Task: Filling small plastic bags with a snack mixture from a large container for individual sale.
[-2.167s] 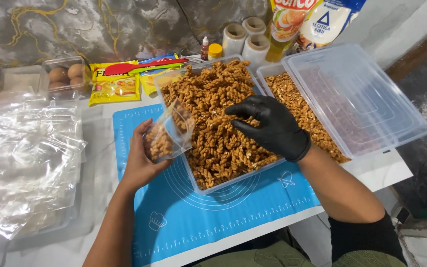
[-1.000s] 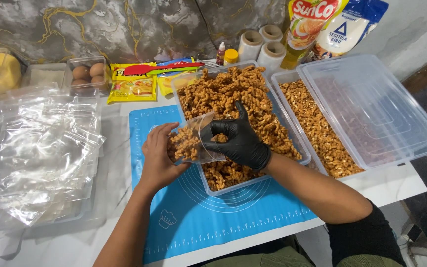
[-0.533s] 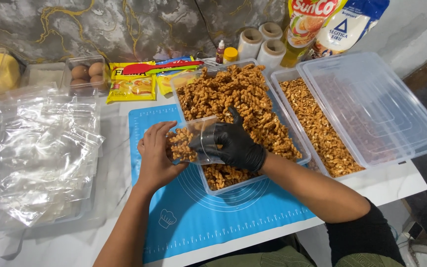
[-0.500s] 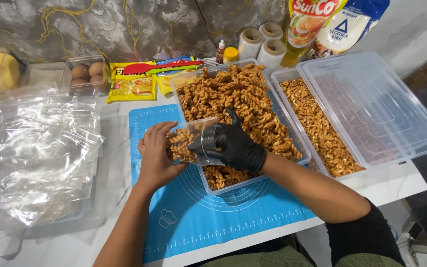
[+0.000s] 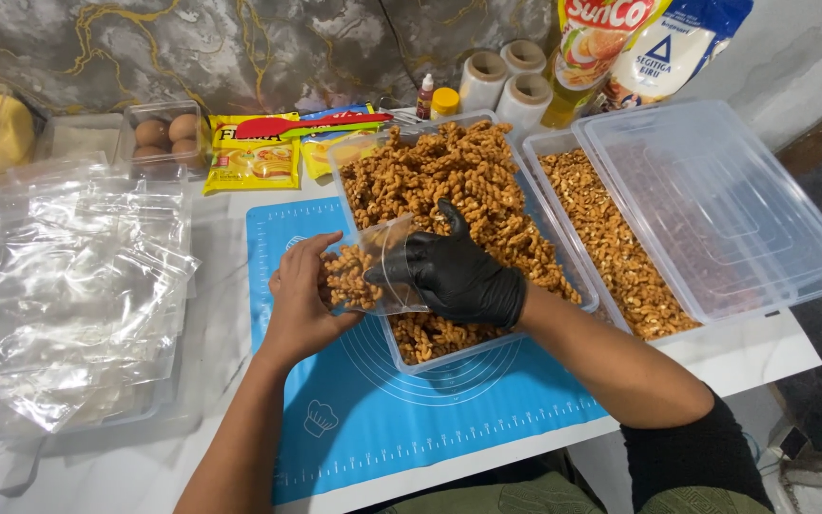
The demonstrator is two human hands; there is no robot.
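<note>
Head view: all places given relative to the snack tub point(image 5: 577, 303), the clear tub heaped with brown twisted snacks.
left hand point(image 5: 299, 297): bare, closed around a small clear pouch point(image 5: 373, 276), just off the tub's near-left corner, over the blue mat point(image 5: 449, 419).
pouch: mouth tilted toward the tub, partly filled with twists; held that close, spills likely drop back in the tub.
right hand point(image 5: 463, 278): black glove, over the tub's near end, fingers curled at the pouch mouth, pinching or feeding snacks; can't tell which.
glove: only on the hand touching food; bare hand touches plastic only.
second tub point(image 5: 535, 145): right of the snack tub, touching it, holds finer brown crumbs; its clear lid point(image 5: 715, 205) lies tilted across its right side.
empty bags point(image 5: 78, 286): stack well left of the tub, on the left hand's side of the worktop point(image 5: 753, 352).
eggs point(image 5: 168, 138), red spatula point(image 5: 311, 124): behind-left of the tub.
</note>
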